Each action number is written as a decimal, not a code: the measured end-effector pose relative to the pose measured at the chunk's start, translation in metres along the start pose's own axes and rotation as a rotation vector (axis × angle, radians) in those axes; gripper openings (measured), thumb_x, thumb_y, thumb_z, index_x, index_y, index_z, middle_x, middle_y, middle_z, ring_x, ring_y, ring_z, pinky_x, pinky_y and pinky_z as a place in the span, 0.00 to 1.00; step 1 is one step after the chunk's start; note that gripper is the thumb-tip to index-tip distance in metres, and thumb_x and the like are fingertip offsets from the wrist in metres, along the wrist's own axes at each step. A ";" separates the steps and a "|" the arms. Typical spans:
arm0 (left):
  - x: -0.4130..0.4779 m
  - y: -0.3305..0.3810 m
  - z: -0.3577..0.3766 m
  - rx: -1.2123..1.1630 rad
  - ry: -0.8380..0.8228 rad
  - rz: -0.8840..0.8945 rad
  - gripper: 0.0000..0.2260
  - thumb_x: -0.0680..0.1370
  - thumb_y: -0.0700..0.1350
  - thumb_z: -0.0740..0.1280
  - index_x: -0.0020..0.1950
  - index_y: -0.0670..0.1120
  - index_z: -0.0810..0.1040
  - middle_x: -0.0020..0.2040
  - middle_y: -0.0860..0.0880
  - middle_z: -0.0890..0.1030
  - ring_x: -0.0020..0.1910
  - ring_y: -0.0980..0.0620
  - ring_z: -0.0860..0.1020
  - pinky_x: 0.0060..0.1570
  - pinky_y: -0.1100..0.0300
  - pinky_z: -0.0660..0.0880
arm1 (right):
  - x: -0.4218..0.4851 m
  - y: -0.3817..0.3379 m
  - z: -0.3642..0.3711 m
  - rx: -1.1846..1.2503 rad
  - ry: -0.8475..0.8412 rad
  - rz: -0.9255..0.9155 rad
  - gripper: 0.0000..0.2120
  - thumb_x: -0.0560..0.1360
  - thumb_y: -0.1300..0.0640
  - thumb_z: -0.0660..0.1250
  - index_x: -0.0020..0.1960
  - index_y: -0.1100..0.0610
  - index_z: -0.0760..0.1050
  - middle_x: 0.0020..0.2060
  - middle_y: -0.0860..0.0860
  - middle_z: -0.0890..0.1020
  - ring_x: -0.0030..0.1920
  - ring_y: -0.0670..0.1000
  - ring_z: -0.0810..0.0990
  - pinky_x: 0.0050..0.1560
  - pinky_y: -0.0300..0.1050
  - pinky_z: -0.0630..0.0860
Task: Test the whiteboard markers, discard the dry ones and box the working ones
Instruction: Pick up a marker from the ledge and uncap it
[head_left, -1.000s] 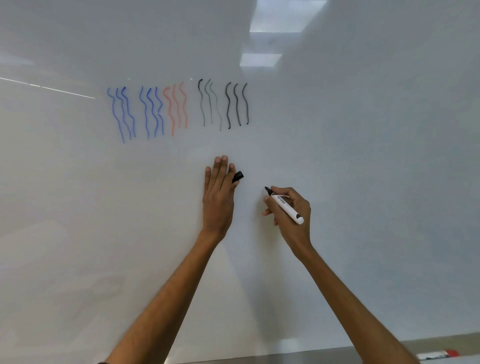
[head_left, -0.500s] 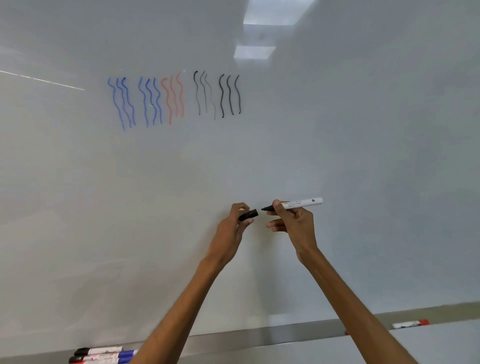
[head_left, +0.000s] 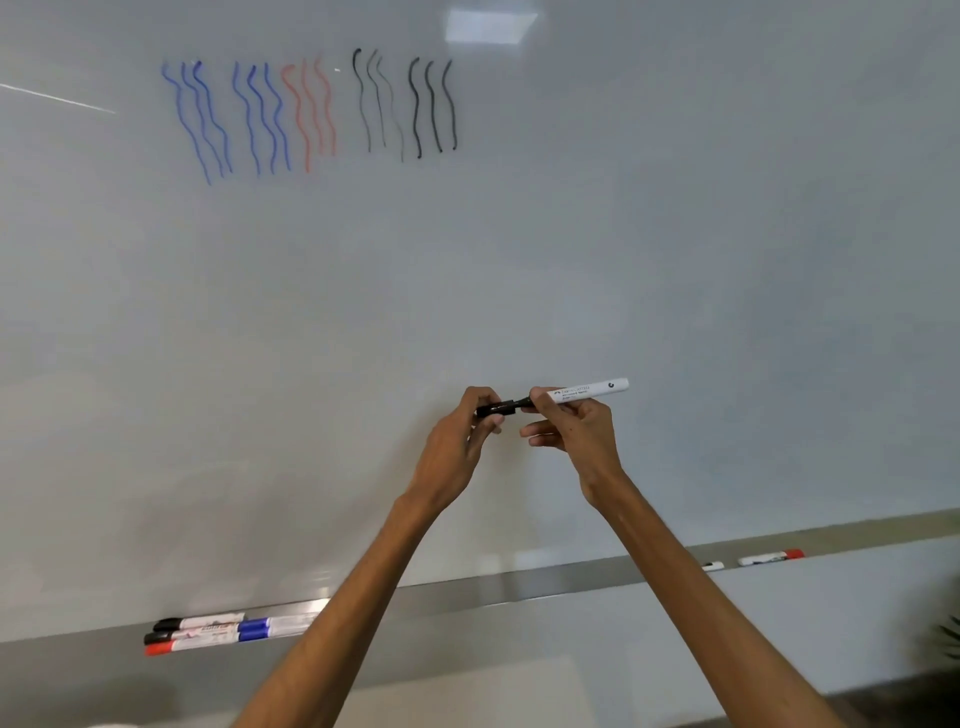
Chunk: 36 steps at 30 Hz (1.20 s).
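Note:
My right hand (head_left: 571, 431) grips a white-barrelled black marker (head_left: 587, 389), held level in front of the whiteboard (head_left: 675, 234). My left hand (head_left: 457, 441) pinches the marker's black cap (head_left: 496, 409), which sits over the marker's tip. On the board's upper left are wavy test lines (head_left: 311, 109) in blue, red and black; one black set is faint. Several capped markers (head_left: 218, 631) lie on the left of the board's tray (head_left: 467, 592).
A red-capped marker (head_left: 771, 557) and the end of another marker (head_left: 712, 566) lie on the tray's right side. A dark plant leaf (head_left: 950, 634) shows at the right edge. Below the tray is a pale wall.
My hands dropped from the board and came together. The marker turned level, and the cap in my left hand went from apart to over the tip. The view tilted down, showing the tray.

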<state>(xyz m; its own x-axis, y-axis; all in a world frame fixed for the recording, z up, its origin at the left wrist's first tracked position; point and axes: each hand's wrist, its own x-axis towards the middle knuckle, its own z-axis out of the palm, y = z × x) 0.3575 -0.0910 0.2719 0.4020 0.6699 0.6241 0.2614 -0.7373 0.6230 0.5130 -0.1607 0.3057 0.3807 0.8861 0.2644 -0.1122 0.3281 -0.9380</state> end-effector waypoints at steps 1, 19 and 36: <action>-0.002 0.001 0.000 -0.011 0.005 0.001 0.07 0.84 0.51 0.59 0.58 0.50 0.68 0.47 0.53 0.81 0.46 0.56 0.80 0.40 0.63 0.71 | -0.001 0.000 -0.001 0.022 0.018 0.006 0.09 0.77 0.57 0.71 0.54 0.61 0.81 0.45 0.57 0.87 0.34 0.54 0.84 0.39 0.43 0.83; -0.013 0.006 0.014 -0.223 -0.091 -0.106 0.12 0.84 0.48 0.59 0.61 0.44 0.76 0.47 0.48 0.83 0.40 0.53 0.84 0.41 0.64 0.75 | -0.009 0.009 0.001 -0.141 -0.037 0.131 0.16 0.80 0.42 0.62 0.56 0.54 0.79 0.50 0.53 0.84 0.32 0.50 0.82 0.33 0.41 0.78; -0.027 -0.009 0.032 -0.298 -0.030 -0.121 0.10 0.83 0.43 0.62 0.60 0.43 0.81 0.45 0.46 0.84 0.35 0.49 0.83 0.42 0.57 0.79 | -0.019 0.041 0.008 -0.022 0.157 0.182 0.16 0.82 0.48 0.61 0.46 0.56 0.82 0.36 0.50 0.85 0.27 0.48 0.79 0.29 0.39 0.76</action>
<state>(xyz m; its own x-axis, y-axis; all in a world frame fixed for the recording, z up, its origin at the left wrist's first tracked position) 0.3721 -0.1057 0.2342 0.4106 0.7452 0.5255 0.0426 -0.5913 0.8053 0.4938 -0.1615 0.2635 0.4945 0.8675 0.0537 -0.1725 0.1585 -0.9722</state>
